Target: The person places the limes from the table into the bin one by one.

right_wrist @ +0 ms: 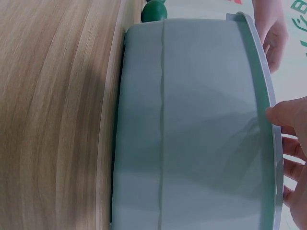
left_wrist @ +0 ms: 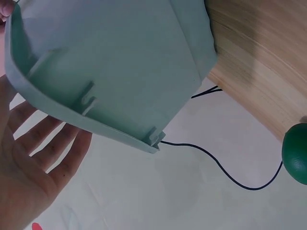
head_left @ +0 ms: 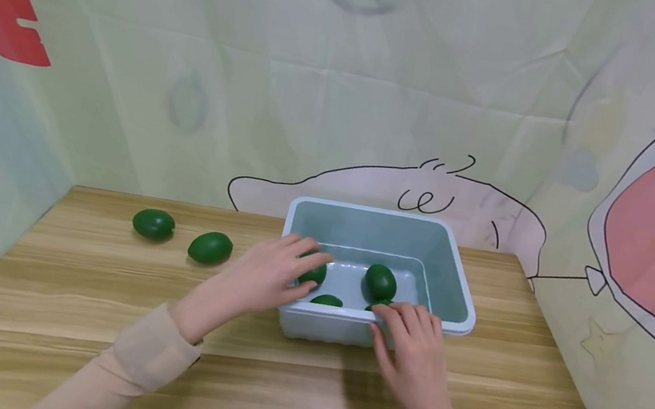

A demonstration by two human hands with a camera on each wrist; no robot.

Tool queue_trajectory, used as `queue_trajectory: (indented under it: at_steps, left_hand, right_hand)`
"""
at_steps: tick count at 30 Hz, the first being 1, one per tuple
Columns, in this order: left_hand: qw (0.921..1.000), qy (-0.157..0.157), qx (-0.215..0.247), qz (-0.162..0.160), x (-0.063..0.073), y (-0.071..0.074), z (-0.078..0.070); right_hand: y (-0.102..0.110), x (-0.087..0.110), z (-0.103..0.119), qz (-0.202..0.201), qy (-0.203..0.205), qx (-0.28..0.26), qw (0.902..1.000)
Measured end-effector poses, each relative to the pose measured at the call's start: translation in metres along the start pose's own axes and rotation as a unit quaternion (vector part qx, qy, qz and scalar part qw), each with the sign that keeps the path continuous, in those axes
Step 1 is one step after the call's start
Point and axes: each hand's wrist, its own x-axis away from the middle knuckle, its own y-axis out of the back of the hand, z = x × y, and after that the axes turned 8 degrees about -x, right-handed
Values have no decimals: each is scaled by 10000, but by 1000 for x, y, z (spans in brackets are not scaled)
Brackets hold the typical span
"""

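A pale blue-green plastic basin (head_left: 338, 328) stands on the wooden table, with several dark green oval fruits inside. My left hand (head_left: 270, 267) reaches over the basin's left side, its spread fingers and thumb around a green fruit (head_left: 313, 274). Seen from the left wrist, these fingers (left_wrist: 67, 153) extend past the rim, separated and relaxed. At the front rim, my right hand (head_left: 413, 355) has its thumb outside and its fingers bent over the edge, gripping it. Beside those fingertips a partly hidden fruit shows; another fruit (head_left: 380, 283) lies behind it.
Two more green fruits (head_left: 154, 224) (head_left: 211, 247) lie on the table (head_left: 154, 291) left of the basin. A printed cloth (head_left: 252, 111) hangs behind and on both sides. A thin black cable (left_wrist: 216, 160) shows in the left wrist view.
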Motion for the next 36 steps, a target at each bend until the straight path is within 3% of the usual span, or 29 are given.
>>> queue_trajectory:
  at_steps: [16, 26, 36]
  left_hand:
    - [9986, 479, 176, 108, 9, 5, 13]
    - [9962, 770, 394, 128, 16, 1, 22]
    - [9955, 873, 291, -242, 25, 0, 33]
  right_hand:
    - [0, 1, -1, -66, 53, -9, 10000]
    - [-1, 1, -1, -126, 98, -15, 9999]
    - [-1, 0, -1, -109, 78, -10, 9999]
